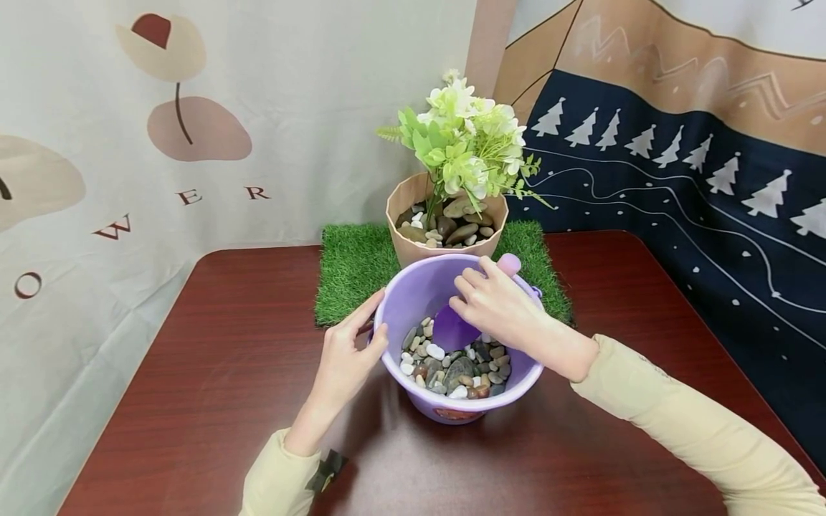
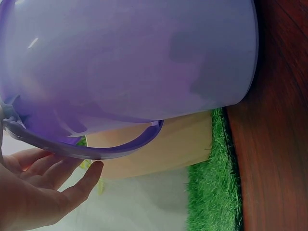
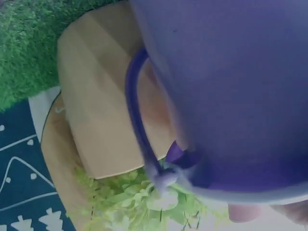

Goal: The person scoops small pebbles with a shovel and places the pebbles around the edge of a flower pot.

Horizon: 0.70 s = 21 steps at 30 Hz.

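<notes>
A light purple bucket stands on the table, with mixed pebbles in its bottom. Inside it is the dark purple blade of a toy shovel, whose pinkish handle end shows above the fist. My right hand grips that handle over the bucket's right side. On the opposite side, my left hand touches the bucket's outer wall and rim with fairly straight fingers. In the left wrist view, its fingers lie beside the bucket's hanging handle. The right hand is mostly hidden in the right wrist view.
Right behind the bucket, a beige pot with stones and white-green artificial flowers sits on a green grass mat. The dark red wooden table extends to both sides. Printed curtains hang behind.
</notes>
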Available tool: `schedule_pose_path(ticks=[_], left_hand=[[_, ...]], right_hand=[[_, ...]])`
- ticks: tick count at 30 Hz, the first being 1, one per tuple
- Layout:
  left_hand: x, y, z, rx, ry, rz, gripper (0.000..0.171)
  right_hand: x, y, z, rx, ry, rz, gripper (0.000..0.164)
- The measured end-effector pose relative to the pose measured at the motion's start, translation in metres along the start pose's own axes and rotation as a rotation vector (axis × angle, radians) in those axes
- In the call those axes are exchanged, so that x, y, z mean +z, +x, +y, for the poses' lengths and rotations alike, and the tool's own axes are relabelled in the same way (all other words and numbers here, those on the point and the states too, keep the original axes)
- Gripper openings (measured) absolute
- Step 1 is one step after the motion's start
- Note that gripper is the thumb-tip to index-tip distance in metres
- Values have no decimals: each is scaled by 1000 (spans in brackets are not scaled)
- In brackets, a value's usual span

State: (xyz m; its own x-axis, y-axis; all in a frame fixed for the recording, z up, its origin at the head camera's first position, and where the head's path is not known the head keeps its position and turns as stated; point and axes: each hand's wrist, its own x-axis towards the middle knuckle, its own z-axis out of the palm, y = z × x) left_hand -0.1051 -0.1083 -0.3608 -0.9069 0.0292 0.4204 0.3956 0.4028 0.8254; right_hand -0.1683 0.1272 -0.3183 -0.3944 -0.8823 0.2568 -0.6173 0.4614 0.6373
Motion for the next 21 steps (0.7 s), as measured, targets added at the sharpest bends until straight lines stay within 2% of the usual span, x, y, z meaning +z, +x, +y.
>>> schedule_pose_path(ticks=[8,15,21], left_hand=[[0,0,0,0,1,-1,49],[0,0,0,6,0,-2,49],[0,-1,0,-6,-3,2,49]], right_hand=[[3,-3,3,29,82,-142,13],[4,-3,-3,51,180,-132,20],[5,-2,-6,34,190,-110,13]])
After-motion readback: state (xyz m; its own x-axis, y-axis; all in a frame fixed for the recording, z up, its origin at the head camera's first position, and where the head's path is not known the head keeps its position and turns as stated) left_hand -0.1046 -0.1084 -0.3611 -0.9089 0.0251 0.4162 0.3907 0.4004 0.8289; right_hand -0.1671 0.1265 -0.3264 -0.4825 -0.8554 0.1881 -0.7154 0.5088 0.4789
